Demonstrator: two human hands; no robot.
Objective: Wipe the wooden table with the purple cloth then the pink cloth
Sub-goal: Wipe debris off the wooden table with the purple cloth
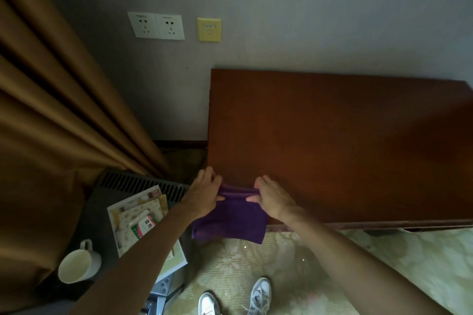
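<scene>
Shoes (235, 296) on floor; both hands pinch the cloth (230, 222).
Left hand (204, 194), right hand (271, 199) at desk (345, 140) corner; cloth overhangs.

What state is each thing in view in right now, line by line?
purple cloth: folded, held up at the table's near left corner, lower part hanging past the edge
left hand: pinches the cloth's top left
right hand: pinches the cloth's top right
wooden table: top bare, against the wall
white mug: tilted, looks empty
curtain: hanging in folds
sockets: nothing plugged in
</scene>
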